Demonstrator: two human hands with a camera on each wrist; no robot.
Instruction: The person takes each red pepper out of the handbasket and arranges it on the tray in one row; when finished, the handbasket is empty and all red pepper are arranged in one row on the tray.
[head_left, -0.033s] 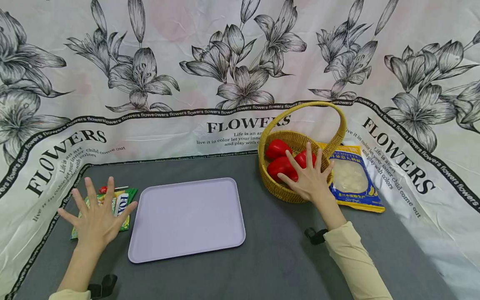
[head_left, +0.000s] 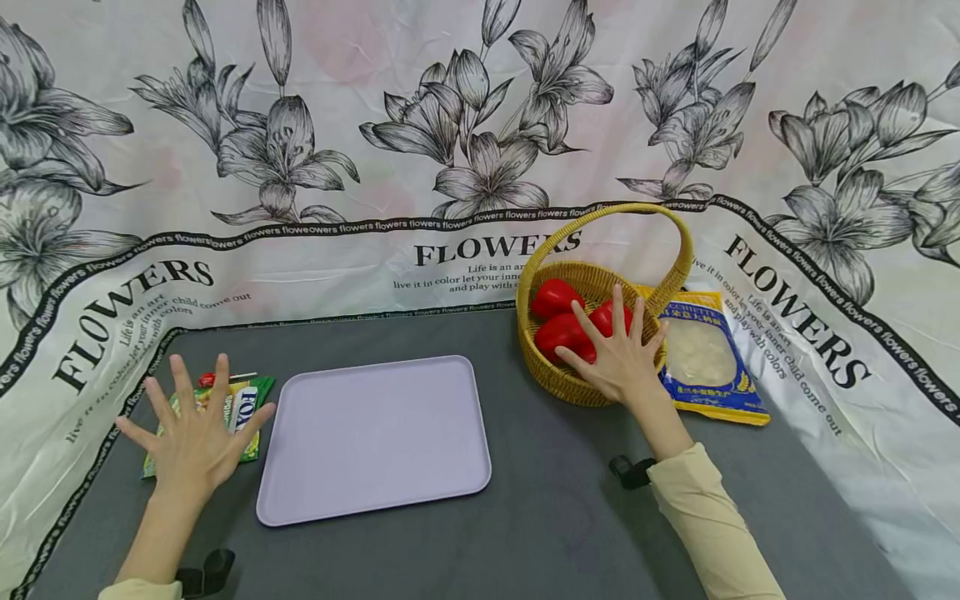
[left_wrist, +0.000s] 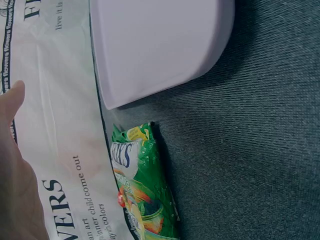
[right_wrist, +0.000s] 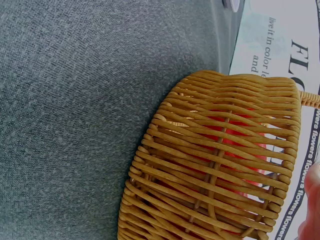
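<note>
With its fingers spread, my left hand (head_left: 191, 437) hovers above a green candy bag (head_left: 243, 410) and covers much of it. The left wrist view shows the same bag lying on the grey cloth, below the hand. My right hand (head_left: 621, 358), fingers also spread, is over the front right of a yellow wicker basket (head_left: 536, 367) with a tall handle. Inside the basket are red, rounded things (head_left: 561, 337) that look like tomatoes or peppers, partly hidden by the hand. Neither hand holds anything.
A pale lilac tray (head_left: 375, 437) lies between the hands on the grey table cloth (head_left: 540, 517). Right of the basket is a blue and yellow pasta bag (head_left: 705, 354). Behind, a flower-printed cloth (head_left: 337, 275) hangs. A small red item (head_left: 206, 380) shows by the candy bag.
</note>
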